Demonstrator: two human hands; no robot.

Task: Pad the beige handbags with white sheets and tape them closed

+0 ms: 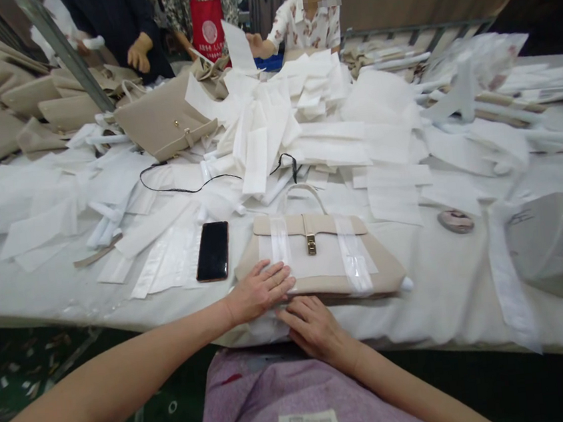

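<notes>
A beige handbag [388, 270] lies flat before me, its handle [309, 189] pointing away and a gold clasp [311, 244] at its middle. Two strips of clear tape [354, 257] run over its flap and a white sheet on its front. My left hand [260, 292] rests flat on the bag's lower left, fingers stretched out. Against the bag's bottom edge, my right hand [319, 331] has its fingers bent and drawn together. What lies under those fingertips is hidden.
Left of the bag lies a black phone [213, 252]. A grey tape dispenser [540, 237] and a small round object [456, 221] are to the right. White paper sheets [324, 139] are heaped behind, beside another beige bag [161, 119]. Several people stand across the table.
</notes>
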